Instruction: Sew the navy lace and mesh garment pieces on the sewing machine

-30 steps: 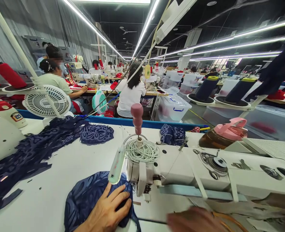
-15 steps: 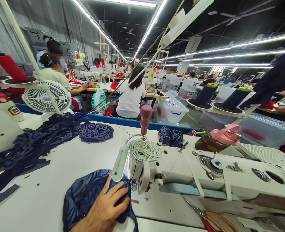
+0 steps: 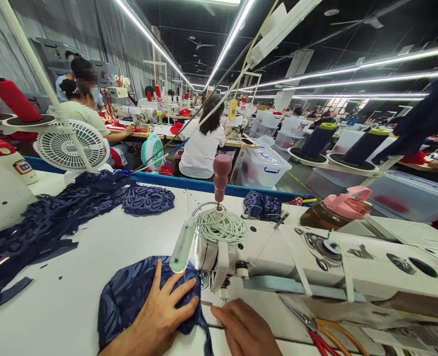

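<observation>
**Fingers close to the needle, lace bunched under the palm**

Risk first, as a judgement. Left hand (image 3: pixel 159 316) spread flat on the navy lace piece (image 3: pixel 129 301), fingers splayed and pressing down, not curled around anything; fingertips just beside the foot and needle area of the sewing machine (image 3: pixel 315 257). Could get caught if the cloth feeds while those fingertips sit so near. Right hand (image 3: pixel 244 329) low at the front edge of the table (image 3: pixel 92 247), fingers loosely bent and pointing toward the needle, touching or nearly touching the dark edge of the lace; holding nothing that can be made out, and whether it pinches the edge cannot be told. Same hazard there. Scissors (image 3: pixel 322 333) with red and orange handles lying just to the right of that hand, blades toward it: a careless sweep of the wrist could knock or nick. Lace gathered in a mound rather than lying flat, so a fold could slip under the foot and be stitched double. Narrow tail hanging off the front edge could drag and pull the seam off line.

Now the look of the thing. Dark blue, sheer, with a raised leaf-like pattern, soft and limp, heaped in a rounded bundle at the near centre of the table, left of the machine head, right edge tucked beneath it. More of the same lace in a long pile (image 3: pixel 44 222) well apart at the far left.
</observation>
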`<state>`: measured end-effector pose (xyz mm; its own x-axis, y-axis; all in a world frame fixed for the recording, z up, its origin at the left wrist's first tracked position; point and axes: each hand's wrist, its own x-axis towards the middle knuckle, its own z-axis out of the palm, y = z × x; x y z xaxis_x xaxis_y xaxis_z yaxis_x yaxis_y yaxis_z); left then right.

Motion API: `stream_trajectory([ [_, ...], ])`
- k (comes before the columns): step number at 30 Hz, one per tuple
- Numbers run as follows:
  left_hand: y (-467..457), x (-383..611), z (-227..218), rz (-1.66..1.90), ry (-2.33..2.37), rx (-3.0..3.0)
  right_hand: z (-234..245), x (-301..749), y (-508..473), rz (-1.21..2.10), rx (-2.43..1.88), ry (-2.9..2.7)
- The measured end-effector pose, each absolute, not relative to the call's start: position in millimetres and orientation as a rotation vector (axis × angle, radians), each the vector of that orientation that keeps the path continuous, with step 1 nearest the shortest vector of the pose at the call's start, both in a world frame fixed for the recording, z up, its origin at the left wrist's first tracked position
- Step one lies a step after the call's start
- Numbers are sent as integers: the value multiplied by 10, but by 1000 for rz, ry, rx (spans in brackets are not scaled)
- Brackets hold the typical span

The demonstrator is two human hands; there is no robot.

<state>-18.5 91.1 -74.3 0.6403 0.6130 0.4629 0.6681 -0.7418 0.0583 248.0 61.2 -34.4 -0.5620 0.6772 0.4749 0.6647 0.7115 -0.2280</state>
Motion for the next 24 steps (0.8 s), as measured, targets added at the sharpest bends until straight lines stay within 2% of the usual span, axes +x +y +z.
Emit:
stream_trajectory([
  [5,932,-185,-766,-746,-1055,-2711,-463,2097,947,-146,-974,-2456],
  [13,915,-186,-738,-665,-1133,-2760,-537,2167,946,-293,-925,-2491],
  [24,933,-213,-699,-594,-1137,-2848,-564,2186,940,-236,-906,-2489],
])
